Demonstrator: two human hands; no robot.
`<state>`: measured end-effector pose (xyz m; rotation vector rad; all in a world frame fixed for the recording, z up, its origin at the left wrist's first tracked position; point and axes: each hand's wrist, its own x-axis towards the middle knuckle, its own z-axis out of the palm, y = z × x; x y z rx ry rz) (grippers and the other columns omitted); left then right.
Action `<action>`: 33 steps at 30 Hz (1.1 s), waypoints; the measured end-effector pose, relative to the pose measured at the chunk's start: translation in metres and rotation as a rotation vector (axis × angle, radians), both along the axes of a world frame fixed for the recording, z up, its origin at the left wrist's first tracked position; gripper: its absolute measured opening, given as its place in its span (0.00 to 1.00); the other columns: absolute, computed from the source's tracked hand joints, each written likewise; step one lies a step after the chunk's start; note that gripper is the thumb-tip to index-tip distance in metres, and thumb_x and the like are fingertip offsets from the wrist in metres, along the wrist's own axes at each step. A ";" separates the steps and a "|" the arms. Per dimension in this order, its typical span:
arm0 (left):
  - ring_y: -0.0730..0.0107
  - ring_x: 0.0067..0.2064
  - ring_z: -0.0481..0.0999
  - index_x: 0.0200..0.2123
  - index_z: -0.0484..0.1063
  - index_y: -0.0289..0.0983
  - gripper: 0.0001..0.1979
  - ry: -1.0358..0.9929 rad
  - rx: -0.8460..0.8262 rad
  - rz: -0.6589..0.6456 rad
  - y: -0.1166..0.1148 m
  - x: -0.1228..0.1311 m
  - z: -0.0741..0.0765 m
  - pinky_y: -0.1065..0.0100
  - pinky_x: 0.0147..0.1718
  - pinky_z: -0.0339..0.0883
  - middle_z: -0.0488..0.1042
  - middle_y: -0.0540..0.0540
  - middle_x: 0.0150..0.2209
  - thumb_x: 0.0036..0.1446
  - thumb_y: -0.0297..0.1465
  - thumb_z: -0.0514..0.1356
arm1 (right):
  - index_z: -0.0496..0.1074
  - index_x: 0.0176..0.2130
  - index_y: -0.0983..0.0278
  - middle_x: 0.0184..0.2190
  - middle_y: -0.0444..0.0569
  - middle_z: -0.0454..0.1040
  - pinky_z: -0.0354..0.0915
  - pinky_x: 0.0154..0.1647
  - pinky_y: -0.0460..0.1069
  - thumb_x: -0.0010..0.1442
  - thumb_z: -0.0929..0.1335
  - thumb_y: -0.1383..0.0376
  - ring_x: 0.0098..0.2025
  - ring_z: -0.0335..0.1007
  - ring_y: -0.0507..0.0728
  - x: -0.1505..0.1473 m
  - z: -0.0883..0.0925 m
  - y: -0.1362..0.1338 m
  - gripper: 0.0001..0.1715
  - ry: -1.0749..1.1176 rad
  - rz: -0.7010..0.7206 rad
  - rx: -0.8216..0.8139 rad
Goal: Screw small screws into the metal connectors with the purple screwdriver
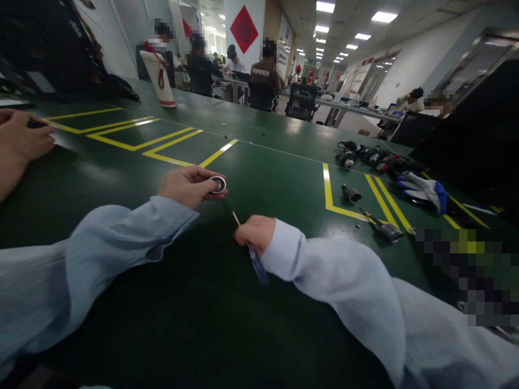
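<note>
The left hand [190,186] is closed on a small round part with a silver rim [218,185], which looks like metal; the thumb presses on the near side and the fingers support it from behind. The right hand [255,232] is clamped around a thin tool with a blue, see-through-looking handle [257,266]. Its narrow metal shaft comes out above this hand and leans towards the left hand, but tip and part stay apart.

What could go wrong, in my judgement: if the tip is pushed against the part at a slant, it may slide off the rim and scratch it, or reach the left fingertips, because they are so near to the edge. The part is held only by a pinch, so a strong push could also make it turn or drop onto the dark green table top [182,324] below the hands.

The part is at the end of the left fingers, ahead and to the left of the right hand. Its face is round, with a bright ring outside and a darker middle containing some pale detail, too small to read.
</note>
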<state>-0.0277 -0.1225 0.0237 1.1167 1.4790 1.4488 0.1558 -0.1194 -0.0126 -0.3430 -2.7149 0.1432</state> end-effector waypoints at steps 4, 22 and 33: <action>0.63 0.31 0.77 0.28 0.70 0.32 0.10 -0.041 -0.006 -0.100 -0.014 0.019 0.002 0.63 0.32 0.74 0.75 0.45 0.29 0.38 0.26 0.63 | 0.66 0.28 0.65 0.33 0.50 0.74 0.66 0.33 0.46 0.57 0.60 0.69 0.37 0.68 0.54 0.042 -0.004 -0.057 0.09 0.132 0.168 0.108; 0.66 0.32 0.76 0.30 0.70 0.31 0.09 0.046 0.036 -0.364 -0.029 0.064 -0.026 0.64 0.32 0.72 0.75 0.44 0.32 0.40 0.25 0.61 | 0.71 0.22 0.68 0.13 0.44 0.68 0.60 0.18 0.42 0.53 0.63 0.52 0.16 0.62 0.47 0.072 0.000 -0.077 0.23 0.566 -0.444 -1.279; 0.64 0.32 0.76 0.30 0.69 0.31 0.12 -0.054 -0.006 -0.421 -0.028 0.062 -0.027 0.61 0.34 0.71 0.75 0.44 0.34 0.37 0.24 0.62 | 0.71 0.24 0.68 0.14 0.46 0.69 0.60 0.19 0.43 0.57 0.61 0.62 0.17 0.64 0.48 0.067 0.004 -0.086 0.18 0.435 -0.339 -0.818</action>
